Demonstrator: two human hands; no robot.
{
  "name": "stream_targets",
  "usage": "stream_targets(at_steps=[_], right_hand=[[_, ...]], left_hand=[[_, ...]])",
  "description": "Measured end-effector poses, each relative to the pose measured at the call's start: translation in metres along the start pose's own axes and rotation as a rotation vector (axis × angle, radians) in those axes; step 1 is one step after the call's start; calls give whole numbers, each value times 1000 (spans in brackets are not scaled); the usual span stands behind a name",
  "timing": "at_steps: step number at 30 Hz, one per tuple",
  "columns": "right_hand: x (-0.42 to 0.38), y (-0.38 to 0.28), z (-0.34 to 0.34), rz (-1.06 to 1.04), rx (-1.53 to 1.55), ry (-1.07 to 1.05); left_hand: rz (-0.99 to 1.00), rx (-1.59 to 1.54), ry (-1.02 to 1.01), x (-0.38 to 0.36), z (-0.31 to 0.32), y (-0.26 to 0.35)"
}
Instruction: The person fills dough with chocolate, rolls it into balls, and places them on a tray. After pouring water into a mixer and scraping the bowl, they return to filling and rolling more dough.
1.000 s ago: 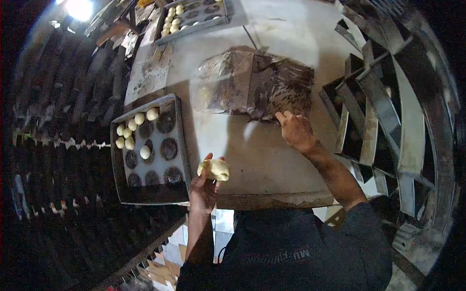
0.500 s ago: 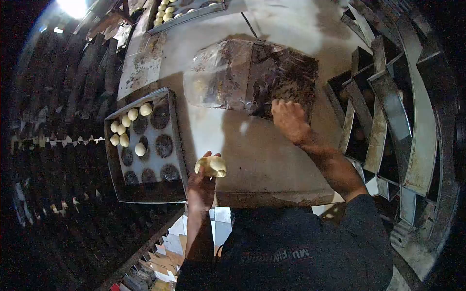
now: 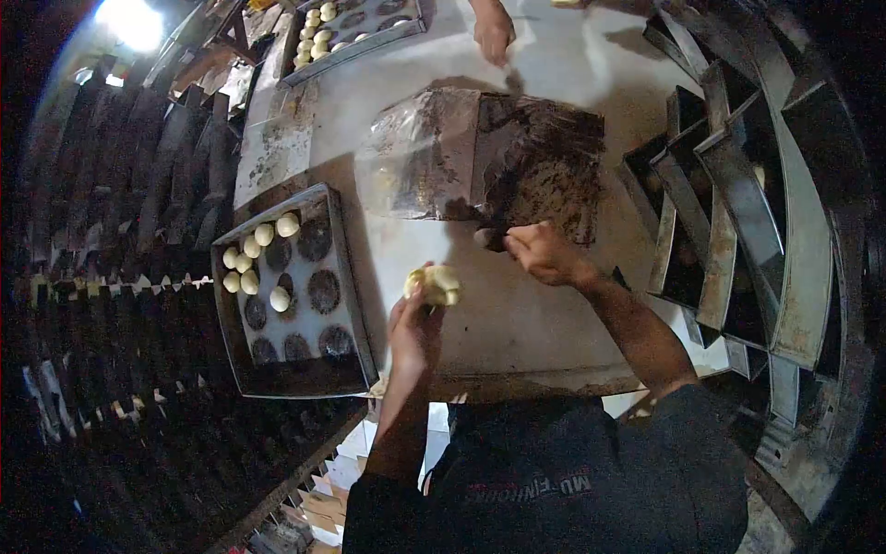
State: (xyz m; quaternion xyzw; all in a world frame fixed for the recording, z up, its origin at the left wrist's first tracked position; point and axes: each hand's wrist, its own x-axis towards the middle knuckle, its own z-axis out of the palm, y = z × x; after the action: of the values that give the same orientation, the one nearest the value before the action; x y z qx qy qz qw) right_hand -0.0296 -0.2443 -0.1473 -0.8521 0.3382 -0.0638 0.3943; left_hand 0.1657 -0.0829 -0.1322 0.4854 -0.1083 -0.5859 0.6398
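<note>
A flattened piece of pale dough (image 3: 437,285) rests in my left hand (image 3: 413,323), its fingers curled round the near side. My right hand (image 3: 548,254) is closed round a small tool (image 3: 491,239) with dark paste on its end, just right of the dough. Beyond both hands a plastic sheet (image 3: 415,152) lies on the table, its right part covered with dark brown paste (image 3: 558,185). Left of my left hand stands a metal tray (image 3: 358,314) holding several round dough balls (image 3: 264,234) above dark round marks.
Another person's hand (image 3: 495,35) reaches in at the top with a tool over the paste. A second tray (image 3: 374,42) with dough balls stands at the upper left. Stacked metal trays (image 3: 738,194) line the right side. The table edge (image 3: 526,383) is near my body.
My left hand has moved up and right with the dough. My right hand has drawn back from the paste, and its tool now shows. Another person's hand has come in at the top.
</note>
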Motion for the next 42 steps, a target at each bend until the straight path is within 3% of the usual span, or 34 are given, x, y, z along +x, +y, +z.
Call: stream_targets(at_steps=[2, 3, 6, 7, 10, 13, 16, 18, 20, 23, 24, 26, 28, 29, 31, 32, 33, 36, 37, 38, 40, 41, 42], right_hand=[[-24, -10, -2, -106, 155, 249], [-28, -6, 4, -318, 82, 399], [-44, -5, 16, -347, -402, 570], [-46, -1, 23, -330, -463, 587], [-62, 18, 18, -374, -580, 532], [-79, 44, 11, -254, -599, 480], [-78, 83, -2, 355, -498, 302], [-79, 76, 2, 205, -782, 545], [-77, 24, -8, -11, -517, 625], [-75, -78, 4, -258, 577, 477], [-72, -93, 20, -221, 914, 463], [-62, -107, 40, -132, 1244, 486], [-59, -133, 58, -115, 1204, 566], [-59, -156, 65, -103, 1187, 601], [-70, -208, 73, -335, 640, 695], [-78, -234, 76, -435, 374, 698], [-90, -258, 79, -390, 318, 603], [-98, -301, 114, -616, 139, 797], [-103, -313, 124, -675, 102, 831], [-112, -327, 125, -804, 72, 800], [-129, -354, 137, -873, 188, 635], [-137, -365, 140, -846, 237, 539], [-139, -370, 145, -825, 277, 509]], left_hand=[[-48, -86, -6, 5, 22, -8], [-77, -138, -59, 9, 33, -12], [-151, -290, -214, 19, 57, -27], [-173, -337, -262, 20, 62, -30], [-239, -275, -123, 18, 62, -28], [-102, -261, -190, 22, 50, -33], [11, -288, -106, 5, 60, -5], [43, -288, -246, -1, 50, 5], [43, -322, -319, -18, 59, 23], [18, -384, -387, -32, 53, 23], [18, -392, -408, -39, 49, 22], [112, -367, -341, -53, 37, 21], [276, -269, -256, -64, 21, 19], [459, 106, -203, -77, 15, 21], [862, 831, 6, -107, 0, 29], [987, 974, 61, -120, -13, 27], [987, 984, 29, -138, -28, 34], [987, 868, 31, -196, -60, 62], [896, 584, -19, -217, -68, 70], [819, 287, -51, -238, -76, 78], [825, 98, -184, -261, -113, 82], [822, 170, -149, -272, -131, 83], [987, 278, -104, -280, -138, 87]])
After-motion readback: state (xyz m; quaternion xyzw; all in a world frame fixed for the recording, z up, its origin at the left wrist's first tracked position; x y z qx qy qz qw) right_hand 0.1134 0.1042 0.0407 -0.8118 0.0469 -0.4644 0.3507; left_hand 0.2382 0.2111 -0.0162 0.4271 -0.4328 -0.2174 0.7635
